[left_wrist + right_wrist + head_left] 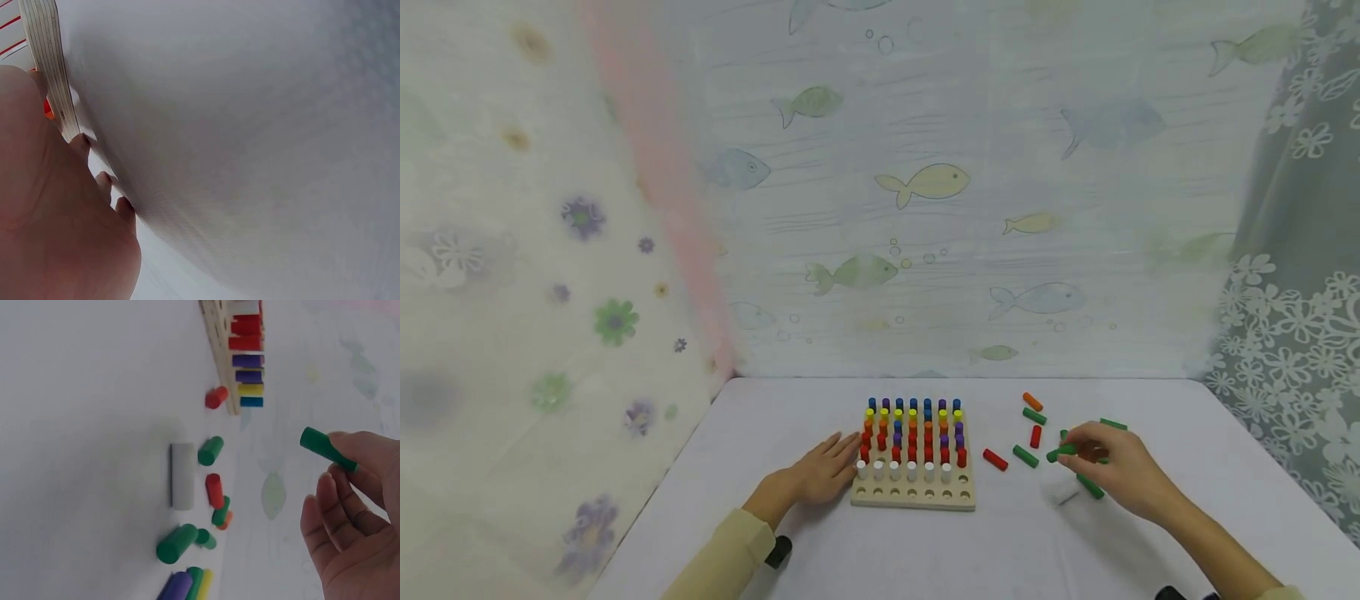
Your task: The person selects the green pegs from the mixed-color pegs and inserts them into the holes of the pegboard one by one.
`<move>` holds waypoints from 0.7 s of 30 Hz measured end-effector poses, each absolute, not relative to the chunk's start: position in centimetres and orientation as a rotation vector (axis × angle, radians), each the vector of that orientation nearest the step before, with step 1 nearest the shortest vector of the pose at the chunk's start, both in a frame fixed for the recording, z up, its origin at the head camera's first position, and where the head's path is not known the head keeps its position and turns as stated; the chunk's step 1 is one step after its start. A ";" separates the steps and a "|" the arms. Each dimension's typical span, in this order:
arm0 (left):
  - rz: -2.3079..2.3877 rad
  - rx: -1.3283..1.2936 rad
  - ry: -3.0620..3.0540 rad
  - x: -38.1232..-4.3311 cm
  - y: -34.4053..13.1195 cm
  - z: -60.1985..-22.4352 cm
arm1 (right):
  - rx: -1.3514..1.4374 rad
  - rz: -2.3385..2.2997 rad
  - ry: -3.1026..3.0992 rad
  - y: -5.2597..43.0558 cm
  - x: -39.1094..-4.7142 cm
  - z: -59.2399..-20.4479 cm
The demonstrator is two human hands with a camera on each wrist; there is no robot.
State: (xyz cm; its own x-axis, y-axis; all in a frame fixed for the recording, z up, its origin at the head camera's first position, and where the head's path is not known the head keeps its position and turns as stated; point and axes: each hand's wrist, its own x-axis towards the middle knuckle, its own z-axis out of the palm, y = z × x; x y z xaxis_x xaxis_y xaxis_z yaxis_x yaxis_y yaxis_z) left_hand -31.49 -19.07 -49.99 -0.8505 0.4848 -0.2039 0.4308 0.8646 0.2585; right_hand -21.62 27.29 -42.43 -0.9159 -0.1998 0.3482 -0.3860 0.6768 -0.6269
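My left hand [822, 472] rests on the table with fairly straight fingers, its fingertips at the left side of a wooden pegboard [913, 504]. Upright pegs stand in the board: blue and purple at the back, then yellow, orange and red, with white ones [912, 472] nearer me. Holes show along its front edge. To the right, my right hand [1120, 462] pinches a green peg [317, 442] between thumb and forefinger, held above the table. The left wrist view shows the left palm [56, 212] beside the board's layered edge [49, 50].
Loose pegs lie right of the board: a red peg [996, 459], a green peg [1026, 456], an orange peg [1033, 402] and a white peg [1067, 498] among others. A purple peg [176, 587] and a yellow peg [205, 586] appear low in the right wrist view. Patterned curtains [925, 317] surround the table.
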 end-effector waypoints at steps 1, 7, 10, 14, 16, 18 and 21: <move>0.293 0.696 2.775 -31.5 -19.1 -50.0 | 0.472 1.081 -2.639 27.1 -21.6 -42.4; 0.293 0.697 2.775 -31.4 -19.0 -49.8 | 0.514 1.138 -2.632 26.1 -21.8 -42.3; 0.294 0.693 2.773 -31.3 -18.9 -49.7 | 0.555 1.156 -2.623 25.5 -21.9 -42.3; 0.285 0.683 2.767 -31.1 -18.9 -49.4 | 0.614 1.180 -2.601 24.8 -21.9 -42.4; 0.290 0.688 2.765 -31.0 -18.8 -49.3 | 0.630 1.179 -2.598 24.5 -22.0 -42.5; 0.278 0.704 2.766 -30.8 -18.9 -49.1 | 0.643 1.178 -2.592 24.1 -22.0 -42.5; 0.278 0.726 2.774 -30.8 -18.9 -49.1 | 0.662 1.202 -2.585 23.5 -22.1 -42.6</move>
State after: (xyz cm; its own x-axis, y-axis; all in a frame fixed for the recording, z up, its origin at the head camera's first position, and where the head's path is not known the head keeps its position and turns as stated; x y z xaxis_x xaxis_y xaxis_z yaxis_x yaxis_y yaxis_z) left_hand -30.84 -18.92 -49.07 -0.8413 0.5019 -0.2008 0.4520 0.8568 0.2480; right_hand -22.12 23.53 -42.59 -0.8759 -0.3075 0.3718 -0.4825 0.5654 -0.6690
